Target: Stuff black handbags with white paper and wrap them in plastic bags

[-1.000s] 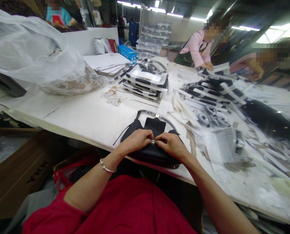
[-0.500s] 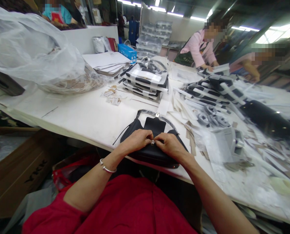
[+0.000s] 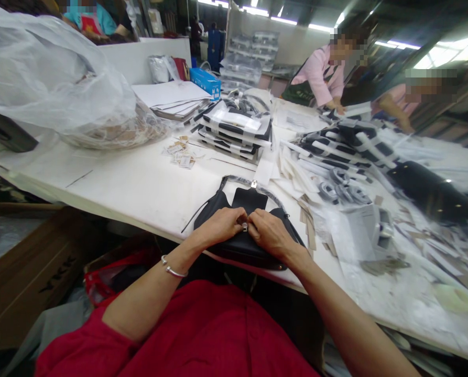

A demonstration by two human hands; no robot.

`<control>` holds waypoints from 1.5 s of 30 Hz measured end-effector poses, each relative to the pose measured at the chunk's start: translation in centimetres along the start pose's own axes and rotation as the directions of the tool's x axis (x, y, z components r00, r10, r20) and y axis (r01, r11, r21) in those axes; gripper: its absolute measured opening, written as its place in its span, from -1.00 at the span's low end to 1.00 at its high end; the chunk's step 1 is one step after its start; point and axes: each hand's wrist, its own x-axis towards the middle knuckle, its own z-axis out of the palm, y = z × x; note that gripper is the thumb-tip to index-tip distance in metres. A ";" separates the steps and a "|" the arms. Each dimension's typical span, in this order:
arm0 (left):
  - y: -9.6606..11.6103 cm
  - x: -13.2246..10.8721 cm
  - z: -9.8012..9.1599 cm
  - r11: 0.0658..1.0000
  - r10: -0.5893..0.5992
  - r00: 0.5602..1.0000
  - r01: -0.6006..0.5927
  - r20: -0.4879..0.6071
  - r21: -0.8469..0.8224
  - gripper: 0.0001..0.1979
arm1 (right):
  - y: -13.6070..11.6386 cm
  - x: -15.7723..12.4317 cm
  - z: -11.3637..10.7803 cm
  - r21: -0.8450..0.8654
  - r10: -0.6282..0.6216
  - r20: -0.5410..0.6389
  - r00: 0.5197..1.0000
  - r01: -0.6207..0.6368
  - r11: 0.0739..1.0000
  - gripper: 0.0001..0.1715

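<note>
A small black handbag [image 3: 241, 246] lies at the near edge of the white table [image 3: 139, 183], its flap [image 3: 250, 199] folded back with a silver clasp at the far end. My left hand [image 3: 220, 226] and my right hand [image 3: 269, 233] rest on top of the bag with fingers curled. Both pinch a small silver metal fitting [image 3: 244, 226] between them at the bag's middle. A thin black strap [image 3: 202, 209] trails off to the left. A silver bracelet is on my left wrist.
A stack of paper-wrapped black bags [image 3: 236, 131] stands behind. More wrapped bags [image 3: 355, 141] and paper scraps [image 3: 375, 235] cover the right side. A large clear plastic bag [image 3: 61, 84] sits far left. Small tags [image 3: 181, 154] lie mid-table. Two other people [image 3: 320, 78] work at the far end.
My two hands have drawn slightly closer together over the silver fitting. The bag stays in place.
</note>
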 end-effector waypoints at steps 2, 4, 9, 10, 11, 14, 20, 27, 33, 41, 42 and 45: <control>-0.2 0.1 0.2 1.000 0.000 1.000 0.000 -0.005 -0.006 -0.81 | 0.0 0.1 0.2 -0.021 -0.023 -0.018 1.000 0.022 1.000 -0.86; -0.5 0.1 0.3 1.000 0.003 1.000 -0.003 -0.007 -0.017 -0.83 | 0.0 0.3 0.4 -0.038 -0.033 -0.028 0.999 0.032 0.999 -0.85; -1.1 0.4 0.6 0.995 -0.027 0.999 0.025 -0.022 -0.100 -0.80 | 0.0 0.7 0.6 -0.041 -0.024 -0.049 0.998 0.022 0.999 -0.85; -1.2 0.4 0.6 0.992 -0.030 0.999 0.027 -0.023 -0.122 -0.79 | 0.0 0.7 0.7 -0.040 -0.024 -0.058 0.998 0.022 0.999 -0.84; -1.2 0.4 0.6 0.989 -0.027 0.999 0.024 -0.022 -0.145 -0.78 | 0.0 0.7 0.7 -0.038 -0.024 -0.067 0.997 0.021 0.999 -0.83; -1.3 0.4 0.4 0.987 -0.005 1.000 0.005 0.002 -0.158 -0.78 | 0.0 0.5 0.7 -0.030 -0.020 -0.102 0.995 0.017 0.999 -0.81; -0.9 0.4 0.2 0.999 -0.008 1.000 0.008 -0.009 -0.048 -0.85 | -0.2 0.1 0.8 0.000 -0.002 -0.178 0.984 0.002 1.000 -0.80; -0.3 0.7 0.6 0.996 -0.008 0.997 0.015 -0.071 0.092 -0.85 | 0.4 0.1 1.6 0.291 0.186 -0.101 0.977 -0.150 0.945 -0.87; 0.2 0.0 0.7 0.981 0.082 0.992 -0.063 -0.098 0.185 -0.89 | 1.5 0.9 1.2 0.603 0.321 0.309 0.895 -0.445 0.662 -0.87; 1.5 -0.1 0.8 0.747 0.257 0.955 -0.292 0.146 0.596 -0.81 | 2.3 1.1 1.3 0.672 0.282 0.445 0.850 -0.525 0.522 -0.85; 1.9 -0.1 0.7 0.708 0.268 0.946 -0.323 0.184 0.628 -0.78 | 2.3 1.1 1.3 0.679 0.282 0.443 0.851 -0.524 0.514 -0.86; 3.0 0.1 0.6 0.593 0.305 0.907 -0.419 0.289 0.688 -0.74 | 2.4 1.0 1.4 0.696 0.280 0.438 0.854 -0.519 0.496 -0.87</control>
